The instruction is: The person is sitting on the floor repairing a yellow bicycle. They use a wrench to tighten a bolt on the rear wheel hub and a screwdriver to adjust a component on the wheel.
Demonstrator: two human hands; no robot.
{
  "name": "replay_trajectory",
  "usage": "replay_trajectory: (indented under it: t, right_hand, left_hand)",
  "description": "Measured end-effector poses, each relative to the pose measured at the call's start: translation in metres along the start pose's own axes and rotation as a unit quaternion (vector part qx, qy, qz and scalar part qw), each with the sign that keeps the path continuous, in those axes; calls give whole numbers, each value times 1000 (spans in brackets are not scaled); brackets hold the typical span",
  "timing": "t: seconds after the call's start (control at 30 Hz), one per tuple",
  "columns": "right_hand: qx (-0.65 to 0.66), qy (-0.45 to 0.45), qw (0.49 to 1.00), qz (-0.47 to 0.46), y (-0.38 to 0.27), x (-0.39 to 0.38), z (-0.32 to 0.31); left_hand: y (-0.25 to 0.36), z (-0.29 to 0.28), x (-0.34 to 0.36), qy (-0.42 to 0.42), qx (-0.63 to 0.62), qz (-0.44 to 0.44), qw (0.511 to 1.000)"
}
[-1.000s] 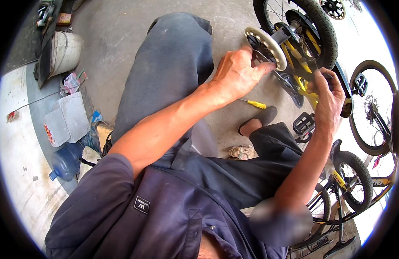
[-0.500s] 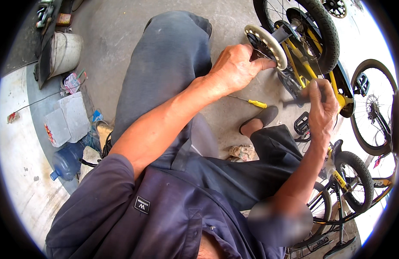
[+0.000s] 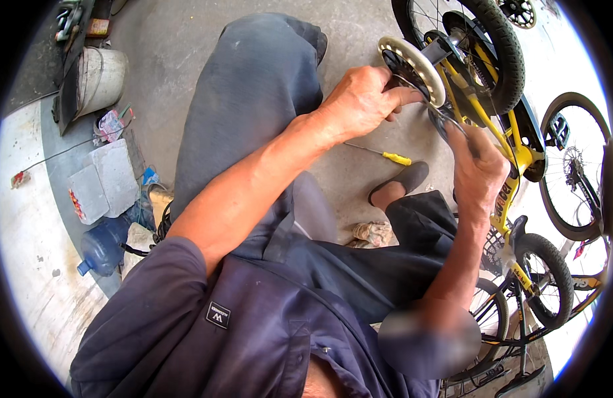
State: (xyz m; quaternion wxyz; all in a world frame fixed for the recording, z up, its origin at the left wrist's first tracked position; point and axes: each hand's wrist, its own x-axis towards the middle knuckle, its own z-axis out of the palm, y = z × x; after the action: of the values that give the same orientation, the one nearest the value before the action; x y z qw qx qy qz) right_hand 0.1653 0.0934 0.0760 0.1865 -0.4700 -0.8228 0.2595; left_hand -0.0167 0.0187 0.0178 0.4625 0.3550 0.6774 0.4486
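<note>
Up against L fingers [image 3: 381, 75] sits sm. pale-rimmed wheel [image 3: 422, 65].

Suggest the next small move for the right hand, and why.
I'd have the right hand gently turn the thin grey metal rod slightly, as a test. Its fingers are at the rod's near end, and the rod slants toward the small pale-rimmed wheel with a black centre, where the left hand could probably steady things. How the rod meets the wheel is unclear.
</note>
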Motion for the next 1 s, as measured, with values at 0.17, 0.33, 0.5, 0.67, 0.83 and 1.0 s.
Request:
replay_trajectory:
  t: [0.17,0.33,0.5,0.67,0.83,1.0]
  right_hand:
    - [-42,22,999,-21,0,-2,1]
    - [-41,46,997,-53,4,-4,7]
    - [-51,55,995,-70,9,-4,9]
    - [-62,58,993,-84,14,-4,11]
    - [-73,15,996,-56,21,-5,16]
    - [-59,-18,998,26,21,-6,28]
  left_hand:
    - [-14,-24,3,125,169,67,975]
    - [-20,-32,21,168,216,219,937]
    - [-21,-36,32,92,205,285,932]
    - [-13,-42,38,43,200,285,937]
    - [-12,-47,40,26,215,300,929]
    - [-3,-55,46,11,265,351,898]
